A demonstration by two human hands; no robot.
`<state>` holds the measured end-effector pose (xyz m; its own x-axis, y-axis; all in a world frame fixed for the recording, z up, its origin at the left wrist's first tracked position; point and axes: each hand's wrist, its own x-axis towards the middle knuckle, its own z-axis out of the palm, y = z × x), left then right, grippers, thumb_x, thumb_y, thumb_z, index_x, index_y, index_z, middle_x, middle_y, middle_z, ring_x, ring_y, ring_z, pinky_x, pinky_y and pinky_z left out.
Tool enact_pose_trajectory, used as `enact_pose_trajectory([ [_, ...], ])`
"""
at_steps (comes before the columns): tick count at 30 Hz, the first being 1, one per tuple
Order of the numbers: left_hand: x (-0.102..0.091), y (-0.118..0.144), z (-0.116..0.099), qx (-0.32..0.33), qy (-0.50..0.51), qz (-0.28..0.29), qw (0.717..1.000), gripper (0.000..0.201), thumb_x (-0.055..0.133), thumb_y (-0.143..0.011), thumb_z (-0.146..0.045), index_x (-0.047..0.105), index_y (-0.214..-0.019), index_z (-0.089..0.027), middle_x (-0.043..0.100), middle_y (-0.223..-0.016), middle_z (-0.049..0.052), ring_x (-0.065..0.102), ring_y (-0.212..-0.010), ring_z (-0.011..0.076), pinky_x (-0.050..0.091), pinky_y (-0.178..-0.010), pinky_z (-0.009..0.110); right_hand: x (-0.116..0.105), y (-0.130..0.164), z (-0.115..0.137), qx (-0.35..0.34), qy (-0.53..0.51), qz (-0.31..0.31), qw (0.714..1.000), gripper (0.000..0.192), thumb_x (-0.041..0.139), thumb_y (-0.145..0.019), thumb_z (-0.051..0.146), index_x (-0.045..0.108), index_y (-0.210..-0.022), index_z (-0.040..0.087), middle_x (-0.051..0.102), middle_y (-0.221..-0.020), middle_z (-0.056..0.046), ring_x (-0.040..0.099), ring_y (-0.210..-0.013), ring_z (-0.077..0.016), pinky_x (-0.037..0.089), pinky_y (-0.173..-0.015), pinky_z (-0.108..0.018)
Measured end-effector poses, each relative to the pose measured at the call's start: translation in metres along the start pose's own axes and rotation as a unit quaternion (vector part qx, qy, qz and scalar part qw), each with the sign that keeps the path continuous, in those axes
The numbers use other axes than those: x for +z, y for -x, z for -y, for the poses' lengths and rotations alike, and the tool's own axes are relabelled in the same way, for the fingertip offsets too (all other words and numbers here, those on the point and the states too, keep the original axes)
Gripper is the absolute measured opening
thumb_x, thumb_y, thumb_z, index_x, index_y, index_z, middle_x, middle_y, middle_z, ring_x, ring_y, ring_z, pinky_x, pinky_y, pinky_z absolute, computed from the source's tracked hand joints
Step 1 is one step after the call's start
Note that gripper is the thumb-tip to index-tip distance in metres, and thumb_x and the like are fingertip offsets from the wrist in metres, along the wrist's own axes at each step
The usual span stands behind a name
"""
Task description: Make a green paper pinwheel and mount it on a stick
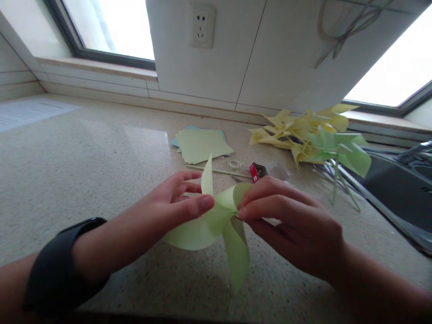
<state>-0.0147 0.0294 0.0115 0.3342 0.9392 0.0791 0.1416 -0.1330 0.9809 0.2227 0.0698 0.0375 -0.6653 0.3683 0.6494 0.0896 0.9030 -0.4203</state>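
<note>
A light green paper pinwheel (202, 229) with curled blades is held above the counter between my two hands. My right hand (290, 216) is closed, pinching the pinwheel at its centre, where the blade tips meet; its fingertips hide that point. On the other side, my left hand (178, 198) has its thumb against the front of the paper and its fingers bent behind an upright blade. Just beyond the pinwheel lie a thin pale stick (222, 171), a small red and dark box (258, 172) with tiny pieces inside, and a small white coil (235, 164).
A stack of green and blue paper squares (204, 145) lies behind my hands. Several yellow pinwheels (286, 130) and a green one (354, 153) are piled at the right, beside a dark sink (401, 180). A printed sheet (33, 111) is at far left.
</note>
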Motion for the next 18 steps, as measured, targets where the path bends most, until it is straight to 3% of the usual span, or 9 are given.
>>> enact_pose_trajectory([
  [2, -0.001, 0.000, -0.001, -0.066, 0.091, 0.060, 0.992, 0.039, 0.063, -0.096, -0.039, 0.059, -0.132, -0.024, 0.074, -0.120, 0.012, 0.076, -0.095, 0.0233, 0.061, -0.071, 0.027, -0.001, 0.000, -0.001, -0.001, 0.000, 0.000, 1.000, 0.017, 0.063, -0.088, 0.002, 0.068, -0.097, 0.016, 0.068, -0.092, -0.005, 0.065, -0.083, -0.0139, 0.055, -0.075, -0.027],
  [4, -0.001, 0.001, -0.001, -0.082, 0.143, 0.093, 0.982, 0.034, 0.069, -0.092, -0.035, 0.065, -0.126, -0.027, 0.075, -0.119, 0.008, 0.074, -0.100, 0.0212, 0.059, -0.079, 0.027, -0.001, 0.000, -0.001, -0.003, 0.003, 0.000, 1.000, 0.018, 0.063, -0.087, 0.003, 0.068, -0.097, 0.017, 0.068, -0.092, -0.005, 0.065, -0.083, -0.0145, 0.055, -0.074, -0.028],
  [9, 0.007, 0.002, 0.000, -0.038, 0.166, 0.063, 0.983, 0.030, 0.072, -0.090, -0.026, 0.069, -0.120, -0.030, 0.075, -0.119, 0.004, 0.071, -0.107, 0.0201, 0.055, -0.095, 0.035, 0.001, -0.002, -0.001, -0.006, 0.019, -0.012, 1.000, 0.019, 0.065, -0.086, 0.002, 0.068, -0.095, 0.018, 0.070, -0.091, -0.005, 0.065, -0.082, -0.0159, 0.054, -0.074, -0.031],
  [14, 0.015, 0.002, 0.006, -0.016, 0.203, 0.045, 0.978, 0.023, 0.070, -0.092, -0.022, 0.067, -0.115, -0.027, 0.075, -0.113, 0.001, 0.071, -0.102, 0.0161, 0.054, -0.092, 0.031, 0.004, -0.002, 0.001, 0.017, 0.033, -0.037, 0.999, 0.019, 0.065, -0.086, 0.003, 0.066, -0.094, 0.019, 0.070, -0.088, -0.004, 0.066, -0.081, -0.0160, 0.054, -0.075, -0.033],
  [18, 0.017, 0.001, 0.009, 0.000, 0.227, 0.031, 0.973, 0.030, 0.072, -0.090, -0.019, 0.066, -0.118, -0.026, 0.072, -0.121, 0.002, 0.068, -0.108, 0.0161, 0.051, -0.096, 0.030, 0.005, 0.000, 0.003, 0.044, 0.030, -0.051, 0.997, 0.020, 0.066, -0.086, 0.004, 0.065, -0.095, 0.022, 0.069, -0.088, -0.002, 0.067, -0.082, -0.0157, 0.055, -0.074, -0.031],
])
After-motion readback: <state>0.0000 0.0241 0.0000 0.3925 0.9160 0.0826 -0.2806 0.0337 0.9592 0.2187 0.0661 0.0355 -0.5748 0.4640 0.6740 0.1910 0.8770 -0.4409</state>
